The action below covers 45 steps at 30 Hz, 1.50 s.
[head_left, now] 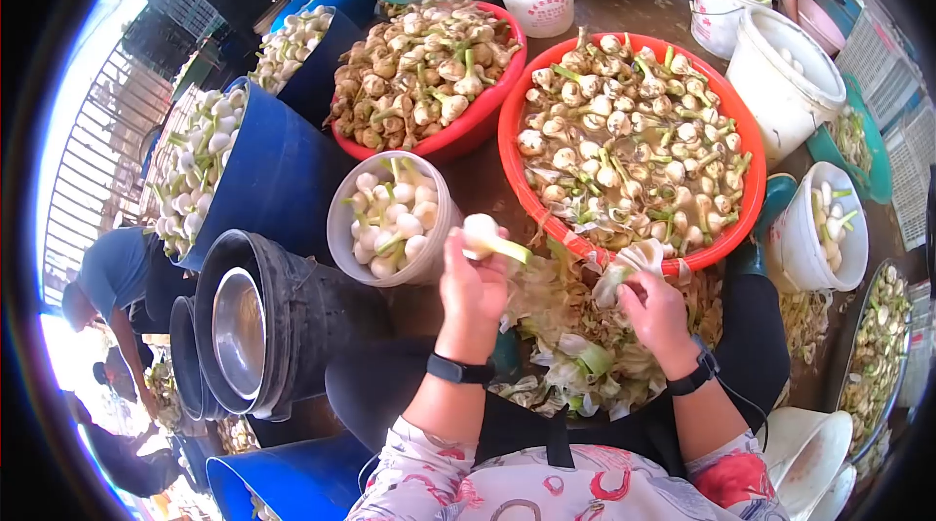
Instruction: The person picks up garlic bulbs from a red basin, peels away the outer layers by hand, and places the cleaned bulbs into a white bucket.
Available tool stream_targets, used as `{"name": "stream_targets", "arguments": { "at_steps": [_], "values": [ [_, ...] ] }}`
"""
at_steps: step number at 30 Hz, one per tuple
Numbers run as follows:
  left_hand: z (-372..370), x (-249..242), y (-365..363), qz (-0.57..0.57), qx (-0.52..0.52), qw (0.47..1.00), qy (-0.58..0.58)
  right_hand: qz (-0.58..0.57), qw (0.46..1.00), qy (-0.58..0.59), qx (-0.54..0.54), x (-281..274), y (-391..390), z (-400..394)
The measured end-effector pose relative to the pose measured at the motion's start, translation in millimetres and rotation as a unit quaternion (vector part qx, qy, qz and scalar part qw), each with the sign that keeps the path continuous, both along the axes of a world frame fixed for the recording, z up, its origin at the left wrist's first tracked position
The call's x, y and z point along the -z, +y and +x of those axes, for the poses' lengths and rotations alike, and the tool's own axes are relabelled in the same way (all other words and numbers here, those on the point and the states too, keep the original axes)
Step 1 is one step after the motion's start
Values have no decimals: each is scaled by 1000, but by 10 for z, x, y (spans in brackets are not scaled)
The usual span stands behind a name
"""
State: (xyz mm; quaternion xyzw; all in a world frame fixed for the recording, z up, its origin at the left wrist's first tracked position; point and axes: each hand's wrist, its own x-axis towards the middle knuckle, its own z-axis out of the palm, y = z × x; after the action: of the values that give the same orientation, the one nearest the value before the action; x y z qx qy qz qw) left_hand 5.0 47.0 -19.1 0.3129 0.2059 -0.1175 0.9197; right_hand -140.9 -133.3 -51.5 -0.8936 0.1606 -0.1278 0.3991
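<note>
My left hand (474,285) is closed round a clean white garlic bulb (481,234) whose short green stem points right. Pinched in the fingers of my right hand (653,311) is a pale strip of garlic peel (620,275). Below both hands lies a heap of discarded garlic skins (575,355). In front of my right hand stands a red tub (514,192) of unpeeled garlic bulbs (624,121) in murky water. Just left of my left hand, a white bucket (444,246) holds peeled bulbs (390,214).
Another red tub (466,143) is piled with dirty garlic. Blue barrels (268,170) of white bulbs and black buckets (322,326) stand left. White buckets (780,92) are at the right. Other people (122,272) work at left and upper right.
</note>
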Motion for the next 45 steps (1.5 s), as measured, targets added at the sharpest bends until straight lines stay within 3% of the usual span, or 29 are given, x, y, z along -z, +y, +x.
{"name": "stream_targets", "arguments": {
  "at_steps": [1, 2, 4, 6, 9, 11, 12, 14, 15, 16, 19, 21, 24, 26, 27, 28, 30, 31, 32, 33, 34, 35, 36, 37, 38, 39, 40, 42, 45],
  "values": [
    [93, -80, 42, -6, -35, 999, -6, 57, 998, -30, 28, 21, -18, 22],
    [197, -166, 109, -13, -69, 997, -12, -58, 996, -63, 17, 25, -64, 25],
    [463, -89, 319, 7, -150, 988, -29, -145, 984, -68, 75, 57, -121, 36],
    [521, -54, 401, 7, -139, 989, -54, -126, 986, -48, 101, 117, -179, 51],
    [652, -28, 463, 7, -177, 984, -21, -336, 924, -60, 171, 152, -379, 148],
    [792, -14, 651, 2, -217, 976, -31, -309, 937, 2, 165, 289, -431, 216],
    [809, -55, 667, -26, -210, 977, -29, -283, 943, 65, 162, 368, -517, 221],
    [718, -11, 552, -27, -184, 981, -55, -223, 967, 120, -11, 570, -432, 229],
    [586, -59, 356, 44, -153, 984, -84, -283, 955, 60, 59, 776, -250, 262],
    [532, -24, 222, 39, -142, 986, -75, -235, 968, -51, 73, 739, -90, 300],
    [419, 296, 109, 16, -36, 996, -82, -162, 981, -88, 59, 752, 211, 467],
    [268, 330, -46, 11, 119, 991, -63, -207, 967, -35, -142, 905, 305, 483],
    [5, 43, -267, 81, 141, 987, 23, -311, 909, 50, -274, 1051, 357, 211],
    [-36, 121, -281, 83, 134, 987, 35, -98, 971, 137, -169, 2090, 134, 79],
    [-65, 137, -282, 90, 158, 983, 32, -92, 975, 132, -155, 2293, 37, 73],
    [-66, 144, -305, 95, 179, 979, 27, -97, 973, 131, -163, 2051, 15, 154],
    [-132, 111, -373, 92, 195, 976, 27, -223, 903, 300, -212, 922, 120, 280],
    [-155, 106, -421, 112, 196, 974, 27, -230, 934, 204, -183, 617, 194, 384],
    [-175, 209, -459, 77, 216, 973, -38, -272, 913, 255, -166, 252, 239, 607],
    [-165, 296, -487, 99, 306, 934, -157, -188, 979, -11, -80, 272, 69, 739],
    [-205, 139, -575, 167, 281, 934, -141, -276, 955, -90, -67, 330, -129, 1073],
    [-182, 242, -567, 251, 301, 904, -172, -52, 982, -173, -58, 375, -390, 1383],
    [-204, 392, -640, 246, 269, 917, -163, -235, 963, 81, -104, 926, -923, 1825],
    [-218, 421, -663, 246, 273, 910, -193, -114, 991, 31, -56, 1296, -1278, 2047],
    [-244, 444, -681, 173, 264, 939, -138, -62, 994, 84, -37, 1532, -1499, 2235],
    [-268, 495, -704, 142, 248, 953, -99, -111, 978, 177, -29, 1930, -1707, 2463],
    [-251, 763, -772, 94, 266, 956, -84, -190, 972, 138, -28, 1941, -1549, 2417],
    [-138, 655, -716, 145, 275, 950, -40, -214, 952, 212, 54, 1179, -703, 2309],
    [-82, 637, -792, 144, 250, 957, -19, -259, 941, 176, -126, 1479, -912, 2257]
  ]
}}
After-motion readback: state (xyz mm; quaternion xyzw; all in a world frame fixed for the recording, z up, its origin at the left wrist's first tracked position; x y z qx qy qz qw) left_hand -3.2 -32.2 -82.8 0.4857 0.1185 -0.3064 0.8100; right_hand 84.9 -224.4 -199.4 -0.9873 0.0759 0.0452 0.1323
